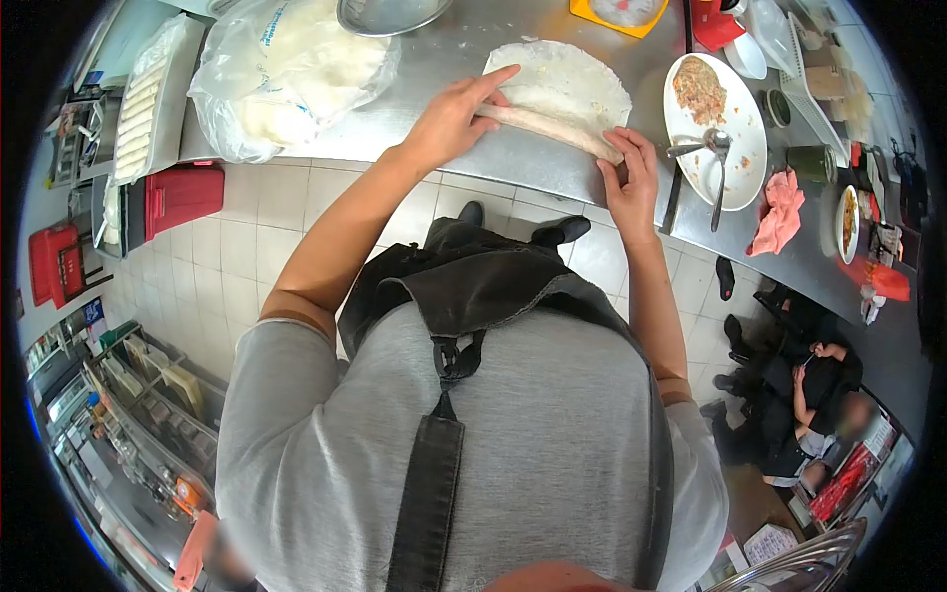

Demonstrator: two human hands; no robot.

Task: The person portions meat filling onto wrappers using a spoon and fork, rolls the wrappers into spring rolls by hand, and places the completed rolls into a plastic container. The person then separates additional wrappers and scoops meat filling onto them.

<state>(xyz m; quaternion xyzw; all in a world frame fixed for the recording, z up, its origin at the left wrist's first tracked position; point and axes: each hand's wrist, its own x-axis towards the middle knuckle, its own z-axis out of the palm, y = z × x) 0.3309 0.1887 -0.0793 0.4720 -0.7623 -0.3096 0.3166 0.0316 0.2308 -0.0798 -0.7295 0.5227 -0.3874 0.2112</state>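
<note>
Dough sheet on counter, between bag and plate.

The left hand and right hand hold a dough roll (flat dough lies beside it) on the desk, near a white plate.

Dough roll partly hidden, metal bowl cropped

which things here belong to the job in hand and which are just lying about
Likely the job:
pale sheet, its rolled edge under the fingers
plate of minced-looking mix
spoons
tray of pale rolls

Seemingly just lying about:
pink cloth
red bin
</note>
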